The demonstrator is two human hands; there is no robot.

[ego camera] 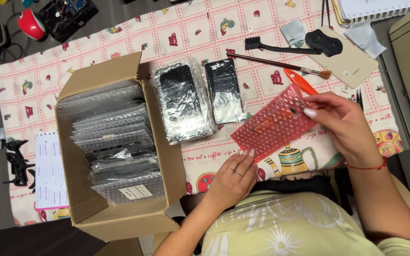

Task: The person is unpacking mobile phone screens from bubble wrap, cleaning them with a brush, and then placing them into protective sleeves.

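A pink bubble-wrap pouch with something flat inside hangs tilted above the table's near edge. My right hand pinches its upper right end, and my left hand holds its lower left corner from beneath. To the left lie two stacks of flat black items in clear bubble bags, a larger stack and a smaller stack. Further left stands an open cardboard box filled with several more bubble-wrapped packs standing in a row.
A patterned tablecloth covers the table. Behind the pouch lie a thin paintbrush, a black brush, an orange-handled tool and a beige board bearing a black piece. A paper sheet and black clips lie left of the box.
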